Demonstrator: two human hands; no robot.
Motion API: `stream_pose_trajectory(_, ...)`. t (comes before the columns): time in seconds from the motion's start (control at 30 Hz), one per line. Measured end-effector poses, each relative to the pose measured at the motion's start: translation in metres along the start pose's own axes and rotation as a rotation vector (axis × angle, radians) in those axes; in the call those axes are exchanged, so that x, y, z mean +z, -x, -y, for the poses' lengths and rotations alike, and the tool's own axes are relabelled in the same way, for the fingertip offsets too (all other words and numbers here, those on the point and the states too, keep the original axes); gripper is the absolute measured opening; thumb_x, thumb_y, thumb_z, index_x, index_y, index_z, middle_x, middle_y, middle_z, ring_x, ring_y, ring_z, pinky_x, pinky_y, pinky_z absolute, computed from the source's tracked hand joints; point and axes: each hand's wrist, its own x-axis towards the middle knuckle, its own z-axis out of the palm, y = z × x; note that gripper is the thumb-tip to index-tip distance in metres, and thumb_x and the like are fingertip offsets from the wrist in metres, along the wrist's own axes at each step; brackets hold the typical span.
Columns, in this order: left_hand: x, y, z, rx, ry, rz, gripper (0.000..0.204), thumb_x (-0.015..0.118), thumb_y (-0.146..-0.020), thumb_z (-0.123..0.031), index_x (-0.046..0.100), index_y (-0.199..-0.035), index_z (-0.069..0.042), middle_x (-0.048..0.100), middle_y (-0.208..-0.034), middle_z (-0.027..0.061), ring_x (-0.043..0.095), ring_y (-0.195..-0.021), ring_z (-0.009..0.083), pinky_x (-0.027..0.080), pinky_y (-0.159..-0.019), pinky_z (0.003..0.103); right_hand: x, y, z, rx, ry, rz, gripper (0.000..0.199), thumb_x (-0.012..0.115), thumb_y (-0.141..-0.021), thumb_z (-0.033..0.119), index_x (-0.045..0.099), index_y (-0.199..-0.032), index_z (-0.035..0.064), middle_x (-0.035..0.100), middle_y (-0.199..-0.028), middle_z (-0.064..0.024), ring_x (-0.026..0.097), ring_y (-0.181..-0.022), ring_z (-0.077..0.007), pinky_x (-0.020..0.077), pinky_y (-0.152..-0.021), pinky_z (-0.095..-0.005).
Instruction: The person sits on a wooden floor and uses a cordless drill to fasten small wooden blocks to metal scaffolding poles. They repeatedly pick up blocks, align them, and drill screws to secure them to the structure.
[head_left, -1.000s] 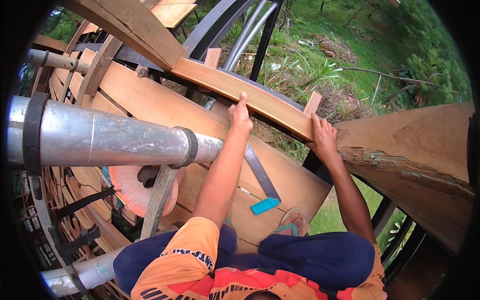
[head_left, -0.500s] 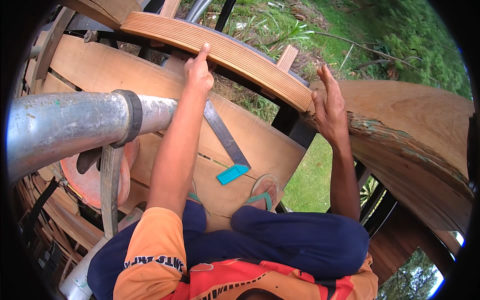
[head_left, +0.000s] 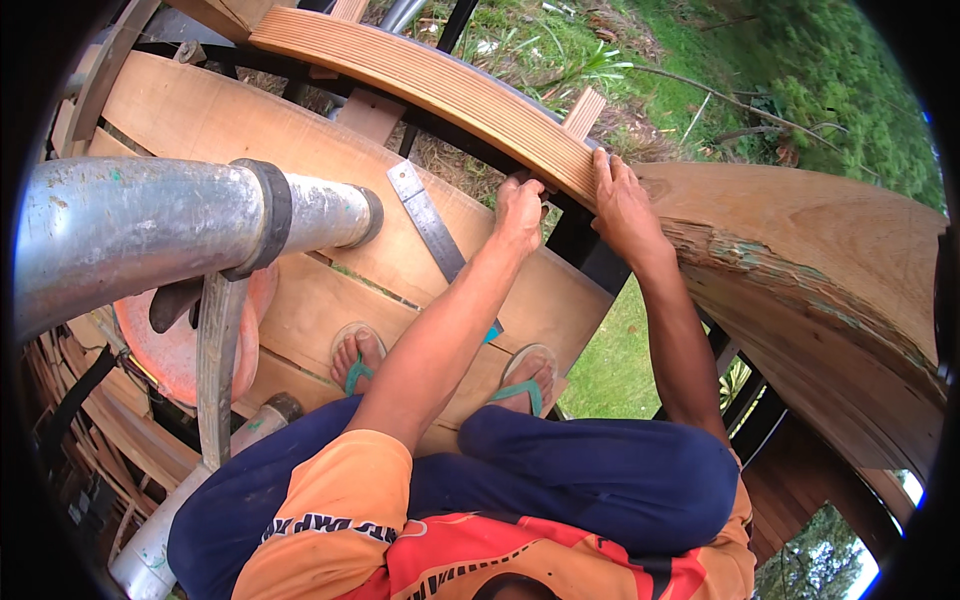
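Note:
A long grooved wooden board [head_left: 430,80] lies across a dark frame in front of me. My left hand [head_left: 522,212] is closed at its near edge, close to the right end, with the fingertips partly hidden beneath. At that right end, my right hand [head_left: 627,205] presses against the board, fingers close together and bent over it. A try square [head_left: 428,222] rests on the planks [head_left: 230,125] below, its metal blade showing and most of its teal handle covered by my left forearm. A short wooden strip [head_left: 584,113] sticks out past the board's far edge.
A thick metal pipe [head_left: 140,225] with a black band reaches in from the left, above a round reddish disc [head_left: 180,345] and a wooden stick [head_left: 218,370]. On the right stands a rough-edged timber slab [head_left: 800,225]. Grass shows through a gap beside the planks.
My left hand has slid right along the board, from its middle to near the right end. My right hand, held upright and open before, now bends onto that end.

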Motion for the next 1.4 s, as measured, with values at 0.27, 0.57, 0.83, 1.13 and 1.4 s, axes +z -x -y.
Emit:
stream_pose_trajectory(0.27,0.014,0.007,0.013,0.132,0.078,-0.013,0.031,0.055,-0.100,-0.003,0.051,-0.131,-0.003,0.065,-0.108,0.0045,0.066,-0.093,0.0141,0.056,-0.081,0.033,-0.004,-0.007,0.002,0.044,-0.026,0.032,0.074,0.065,-0.081,-0.002,0.038,-0.149,-0.0071,0.057,-0.129,-0.0269,0.060,-0.120,-0.0431,0.0509,-0.098,-0.0505)
stream_pose_trajectory(0.57,0.016,0.011,0.015,0.144,-0.125,0.004,0.022,0.054,-0.098,0.002,0.058,-0.119,0.006,0.068,-0.099,0.0106,0.071,-0.086,0.0177,0.062,-0.075,0.033,-0.007,-0.008,-0.001,0.058,-0.073,0.017,0.075,0.066,-0.077,-0.005,0.039,-0.147,-0.0050,0.057,-0.122,-0.0263,0.060,-0.112,-0.0434,0.0500,-0.097,-0.0504)
stream_pose_trajectory(0.83,0.012,0.004,0.025,-0.002,-0.082,0.078,0.027,0.060,-0.095,-0.004,0.059,-0.121,0.004,0.069,-0.100,0.0099,0.070,-0.090,0.0200,0.061,-0.082,0.036,-0.013,-0.007,0.004,0.086,-0.102,0.056,0.075,0.067,-0.078,-0.007,0.038,-0.147,-0.0030,0.056,-0.123,-0.0244,0.058,-0.115,-0.0430,0.0495,-0.097,-0.0503)
stream_pose_trajectory(1.13,-0.003,0.014,-0.002,0.204,-0.221,-0.130,0.055,0.068,-0.090,-0.010,0.048,-0.139,0.007,0.066,-0.119,0.0109,0.060,-0.108,0.0186,0.047,-0.093,0.033,-0.012,-0.006,0.008,0.111,-0.077,0.056,0.084,0.070,-0.080,-0.003,0.032,-0.154,-0.0013,0.053,-0.135,-0.0228,0.056,-0.124,-0.0402,0.0462,-0.104,-0.0496)
stream_pose_trajectory(1.4,-0.029,0.019,-0.073,0.543,-0.256,-0.210,0.074,0.065,-0.094,-0.010,0.025,-0.152,0.013,0.050,-0.145,0.0279,0.055,-0.133,0.0305,0.043,-0.113,0.038,-0.026,-0.007,0.017,0.138,-0.116,0.112,0.106,0.089,-0.069,0.009,0.029,-0.156,-0.0007,0.046,-0.150,-0.0230,0.049,-0.137,-0.0385,0.0408,-0.114,-0.0495)
